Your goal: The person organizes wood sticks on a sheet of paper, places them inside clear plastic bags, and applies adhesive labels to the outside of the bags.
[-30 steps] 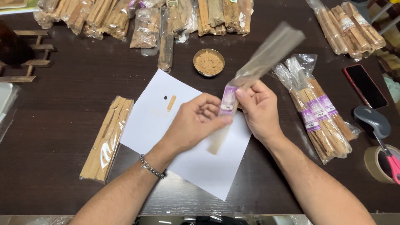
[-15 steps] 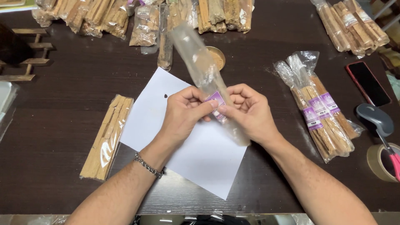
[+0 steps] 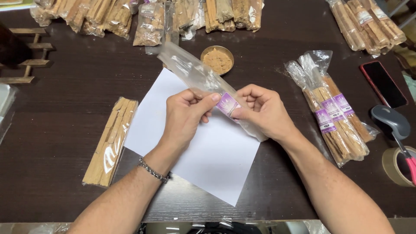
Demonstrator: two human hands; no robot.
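Note:
Both my hands hold a long, empty clear plastic bag [image 3: 195,71] with a purple label [image 3: 228,104] above a white sheet of paper [image 3: 203,151]. My left hand [image 3: 186,113] pinches the bag just left of the label, thumb on top. My right hand [image 3: 265,112] grips it at the label and the lower end. The bag slants from upper left to lower right, its open end pointing away toward a small brass bowl [image 3: 217,59] of brown powder.
A clear packet of wooden sticks [image 3: 110,141] lies left of the paper. Labelled stick packets [image 3: 331,110] lie on the right, more packets [image 3: 130,17] along the far edge. A phone [image 3: 381,84], a tape dispenser [image 3: 392,123] and a tape roll [image 3: 396,167] sit at the right.
The bag has swung from pointing up-right to slanting up-left across the paper. Both hands have shifted their grip around the purple label.

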